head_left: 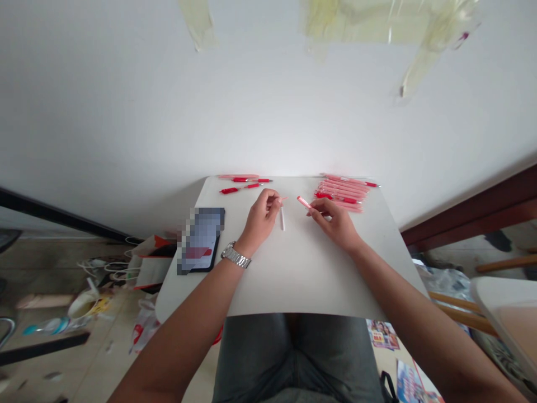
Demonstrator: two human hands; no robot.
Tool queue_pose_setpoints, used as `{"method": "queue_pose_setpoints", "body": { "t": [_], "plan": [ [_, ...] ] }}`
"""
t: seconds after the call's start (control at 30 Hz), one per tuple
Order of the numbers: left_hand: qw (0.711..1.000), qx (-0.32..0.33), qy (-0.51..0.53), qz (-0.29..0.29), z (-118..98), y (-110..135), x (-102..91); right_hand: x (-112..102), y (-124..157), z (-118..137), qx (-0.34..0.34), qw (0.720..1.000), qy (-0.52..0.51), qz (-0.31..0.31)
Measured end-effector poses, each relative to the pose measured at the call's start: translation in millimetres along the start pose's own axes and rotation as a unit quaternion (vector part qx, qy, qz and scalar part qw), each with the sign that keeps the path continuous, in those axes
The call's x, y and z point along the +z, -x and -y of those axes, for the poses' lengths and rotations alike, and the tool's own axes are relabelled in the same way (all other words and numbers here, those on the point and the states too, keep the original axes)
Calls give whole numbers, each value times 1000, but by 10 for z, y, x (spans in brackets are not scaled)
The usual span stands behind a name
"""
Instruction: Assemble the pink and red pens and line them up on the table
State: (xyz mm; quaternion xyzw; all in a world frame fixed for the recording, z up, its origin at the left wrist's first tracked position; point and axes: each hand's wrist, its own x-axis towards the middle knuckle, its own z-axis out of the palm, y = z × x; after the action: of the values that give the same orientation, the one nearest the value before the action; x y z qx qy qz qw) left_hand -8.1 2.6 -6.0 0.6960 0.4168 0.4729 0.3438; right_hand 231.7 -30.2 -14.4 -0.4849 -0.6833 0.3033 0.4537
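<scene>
My left hand (262, 215), with a metal watch on the wrist, is closed in a pinch on a small pink pen piece whose tip pokes out to the right. A white pen refill (282, 219) lies on the white table (293, 268) just beside it. My right hand (333, 220) is closed on a pink pen barrel (304, 202) that points up and left. The two hands are a short gap apart above the middle of the table.
A pile of several pink and red pens (342, 192) lies at the far right of the table. Three red pens (243, 183) lie at the far left. A phone (200, 239) rests near the left edge. Bags and clutter cover the floor at left; chairs stand right.
</scene>
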Motion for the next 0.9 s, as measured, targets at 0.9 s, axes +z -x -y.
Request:
{"method": "queue_pose_setpoints", "body": {
  "t": [0.9],
  "plan": [
    [998, 15, 57, 24, -151, 28, 16, 4, 12, 64, -35, 998, 55, 24]
  ]
}}
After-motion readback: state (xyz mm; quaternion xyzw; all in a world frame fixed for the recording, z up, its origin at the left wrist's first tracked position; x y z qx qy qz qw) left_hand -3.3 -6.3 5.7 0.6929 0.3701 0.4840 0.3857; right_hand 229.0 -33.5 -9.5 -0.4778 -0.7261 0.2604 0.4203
